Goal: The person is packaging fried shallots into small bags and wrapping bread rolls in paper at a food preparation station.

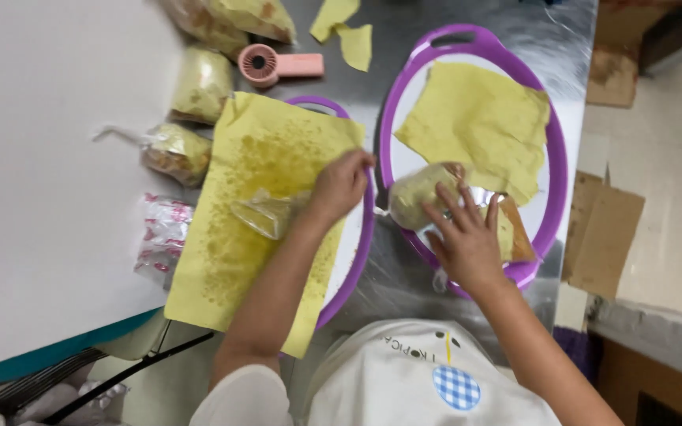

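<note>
**Hands on the yellow sheet and a wrapped bundle**

From the head view I see a brushed steel table (404,276) with 2 oval white trays rimmed in purple. The left tray (353,260) is mostly covered by a large yellow sheet (254,205), matte, crumpled at its edges and speckled with darker stains. My left hand (341,185) lies on that sheet's right edge, fingers curled together and pressing down beside a limp clear plastic bag (266,211); I cannot tell whether it pinches anything. My right hand (467,237) rests with fingers spread flat over a rounded bundle in clear wrap (416,197) on the right tray (550,158), below another wrinkled yellow sheet (475,126). Filled bags (199,83) and a small pink fan (278,65) sit beyond. My hand hides the bundle's near side, and the left tray's far rim barely shows.
</note>
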